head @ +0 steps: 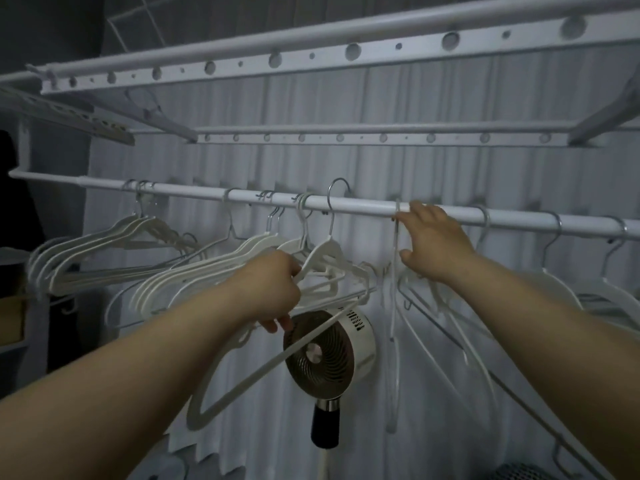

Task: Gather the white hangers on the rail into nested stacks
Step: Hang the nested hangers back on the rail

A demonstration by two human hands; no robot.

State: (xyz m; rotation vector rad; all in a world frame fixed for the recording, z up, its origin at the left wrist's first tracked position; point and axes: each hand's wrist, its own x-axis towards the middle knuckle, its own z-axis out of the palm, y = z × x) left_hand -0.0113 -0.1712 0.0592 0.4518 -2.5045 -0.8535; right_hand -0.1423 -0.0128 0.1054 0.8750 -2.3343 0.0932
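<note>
A white rail (pixel 363 205) runs across the view with white hangers hooked on it. One nested stack (pixel 104 258) hangs at the far left, a second stack (pixel 207 271) left of centre. My left hand (pixel 273 289) is shut on a white hanger (pixel 318 258) whose metal hook stands free above the rail. My right hand (pixel 433 237) reaches to the rail, fingers pinched on the hook of a hanger (pixel 394 306) that is turned edge-on. Several loose hangers (pixel 561 282) hang to the right.
A white round fan (pixel 329 351) on a black stem stands below the rail behind the hangers. White curtains (pixel 346 109) fill the background. A perforated white drying frame (pixel 277 58) hangs overhead. Dark shelving (pixel 14 306) is at the left edge.
</note>
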